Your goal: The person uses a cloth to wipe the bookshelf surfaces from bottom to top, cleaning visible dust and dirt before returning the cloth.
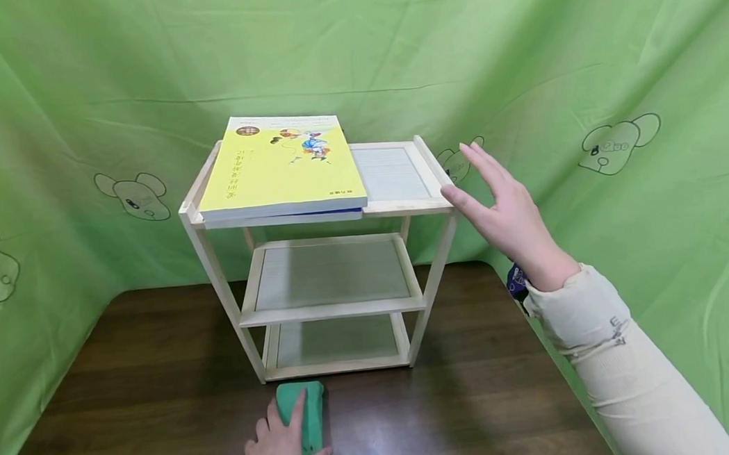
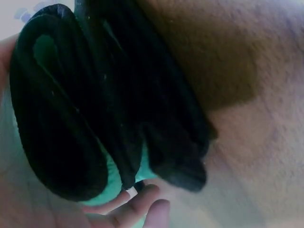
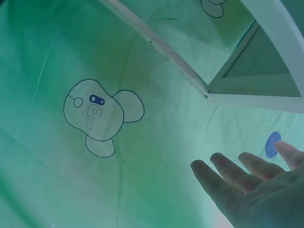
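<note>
At the front of the table my left hand [image 1: 280, 448] grips a folded green cloth [image 1: 313, 415], thumb on its right side and fingers over its top and left. In the left wrist view the end of the cloth [image 2: 61, 118] shows as thick, dark folds with green between them, fingers around its lower side. My right hand [image 1: 508, 212] is raised beside the upper right corner of a pale wooden three-tier rack [image 1: 332, 311], fingers spread and holding nothing. In the right wrist view its fingers extend below the rack's frame [image 3: 256, 100].
A yellow-covered book [image 1: 279, 170] lies on top of other books at the left of the rack's top tier. The rack stands on a dark brown table [image 1: 129, 381]. Green curtains [image 1: 359, 40] with printed animal heads close in the back and sides. A purple item [image 1: 516, 279] sits at the table's right edge.
</note>
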The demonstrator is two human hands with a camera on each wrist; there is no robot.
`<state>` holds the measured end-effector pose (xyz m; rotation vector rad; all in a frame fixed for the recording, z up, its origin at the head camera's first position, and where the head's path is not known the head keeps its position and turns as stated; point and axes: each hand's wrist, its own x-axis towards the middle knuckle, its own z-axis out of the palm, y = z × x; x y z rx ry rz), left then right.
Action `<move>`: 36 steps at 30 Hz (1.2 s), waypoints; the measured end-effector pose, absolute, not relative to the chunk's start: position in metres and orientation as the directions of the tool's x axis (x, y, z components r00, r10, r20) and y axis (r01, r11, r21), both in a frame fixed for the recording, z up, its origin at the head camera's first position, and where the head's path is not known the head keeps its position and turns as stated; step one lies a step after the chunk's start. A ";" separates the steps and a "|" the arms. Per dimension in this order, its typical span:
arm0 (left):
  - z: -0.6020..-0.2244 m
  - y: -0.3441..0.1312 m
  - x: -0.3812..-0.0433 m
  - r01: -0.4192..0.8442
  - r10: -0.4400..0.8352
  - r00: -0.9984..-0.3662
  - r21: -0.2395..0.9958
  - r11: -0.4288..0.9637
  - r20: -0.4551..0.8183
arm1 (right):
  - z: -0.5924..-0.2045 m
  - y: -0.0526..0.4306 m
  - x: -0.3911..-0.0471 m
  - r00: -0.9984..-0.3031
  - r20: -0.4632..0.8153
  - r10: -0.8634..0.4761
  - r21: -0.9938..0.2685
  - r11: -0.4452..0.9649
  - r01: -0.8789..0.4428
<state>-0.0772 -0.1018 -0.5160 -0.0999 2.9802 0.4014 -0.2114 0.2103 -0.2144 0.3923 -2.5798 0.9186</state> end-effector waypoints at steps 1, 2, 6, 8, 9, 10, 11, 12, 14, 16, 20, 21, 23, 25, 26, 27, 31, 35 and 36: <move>-0.517 -0.101 -0.077 -0.086 -0.052 -0.989 0.260 0.962 -0.138 | -0.213 0.209 -0.213 -0.898 0.419 -0.137 -0.551 0.748 -0.371; -0.518 -0.101 -0.076 -0.090 -0.055 -0.989 0.260 0.961 -0.139 | -0.210 0.208 -0.215 -0.905 0.403 -0.139 -0.555 0.749 -0.362; -0.520 -0.100 -0.077 -0.104 -0.057 -0.983 0.275 0.956 -0.174 | -0.202 0.206 -0.224 -0.940 0.303 -0.153 -0.617 0.720 -0.317; -0.520 -0.099 -0.078 -0.104 -0.047 -0.980 0.293 0.951 -0.193 | -0.197 0.205 -0.228 -0.954 0.253 -0.160 -0.657 0.696 -0.291; -0.520 -0.099 -0.079 -0.100 -0.042 -0.980 0.299 0.949 -0.196 | -0.195 0.205 -0.230 -0.959 0.231 -0.165 -0.675 0.682 -0.281; -0.520 -0.098 -0.079 -0.095 -0.034 -0.979 0.303 0.948 -0.199 | -0.193 0.205 -0.231 -0.963 0.211 -0.166 -0.692 0.671 -0.267; -0.520 -0.098 -0.079 -0.087 -0.026 -0.980 0.309 0.947 -0.197 | -0.191 0.204 -0.233 -0.964 0.204 -0.173 -0.697 0.666 -0.267; -0.520 -0.097 -0.079 -0.080 -0.020 -0.981 0.312 0.947 -0.191 | -0.189 0.204 -0.235 -0.964 0.198 -0.178 -0.702 0.661 -0.266; -0.520 -0.097 -0.079 -0.071 -0.013 -0.983 0.312 0.948 -0.185 | -0.187 0.203 -0.239 -0.966 0.182 -0.185 -0.708 0.657 -0.259; -0.521 -0.096 -0.079 -0.067 -0.011 -0.984 0.311 0.948 -0.178 | -0.185 0.201 -0.242 -0.967 0.171 -0.188 -0.705 0.662 -0.254; -0.522 -0.095 -0.080 -0.064 -0.012 -0.986 0.312 0.948 -0.166 | -0.183 0.198 -0.248 -0.972 0.137 -0.189 -0.697 0.679 -0.230; -0.523 -0.095 -0.080 -0.063 -0.012 -0.987 0.314 0.947 -0.163 | -0.182 0.196 -0.249 -0.974 0.129 -0.188 -0.697 0.681 -0.224; -0.524 -0.094 -0.079 -0.070 -0.020 -0.987 0.311 0.948 -0.162 | -0.182 0.194 -0.252 -0.975 0.117 -0.188 -0.702 0.678 -0.215; -0.525 -0.094 -0.079 -0.075 -0.026 -0.987 0.309 0.948 -0.159 | -0.182 0.193 -0.255 -0.975 0.114 -0.192 -0.707 0.673 -0.215; -0.526 -0.094 -0.079 -0.075 -0.027 -0.987 0.307 0.949 -0.157 | -0.182 0.192 -0.257 -0.974 0.114 -0.195 -0.711 0.668 -0.217; -0.526 -0.093 -0.079 -0.076 -0.029 -0.988 0.305 0.949 -0.155 | -0.183 0.192 -0.258 -0.973 0.116 -0.198 -0.714 0.665 -0.220; -0.527 -0.094 -0.079 -0.070 -0.028 -0.990 0.304 0.950 -0.138 | -0.185 0.191 -0.263 -0.974 0.108 -0.198 -0.743 0.635 -0.211; -0.528 -0.095 -0.079 -0.071 -0.031 -0.991 0.310 0.948 -0.131 | -0.188 0.189 -0.266 -0.981 0.086 -0.174 -0.780 0.601 -0.175; -0.528 -0.095 -0.079 -0.072 -0.032 -0.991 0.314 0.947 -0.132 | -0.188 0.189 -0.266 -0.982 0.080 -0.169 -0.785 0.597 -0.167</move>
